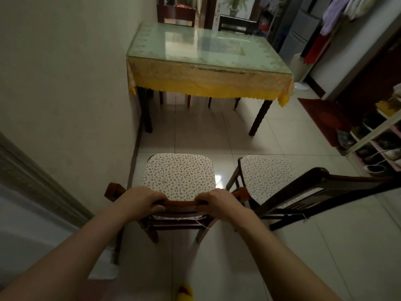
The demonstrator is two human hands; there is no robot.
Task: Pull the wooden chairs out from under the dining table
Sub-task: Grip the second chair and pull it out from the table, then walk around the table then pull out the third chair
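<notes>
Both of my hands are closed over the top rail of the near chair [180, 177], the left hand [138, 202] toward the rail's wall-side end and the right hand [219, 203] toward its other end, fingers curled over the front and thumbs behind. The rail runs crosswise in front of me, so each grip sits about equally near and a straight pull comes back toward my body. This chair stands well clear of the bench [208, 68], with open floor tile between its cushioned seat and the yellow cloth hem. A second chair [280, 183] stands just beside it on my right, turned at an angle, also out in the open. Two more chair backs [237, 23] show beyond the far edge of the bench; I judge those are the ones left to draw out.
</notes>
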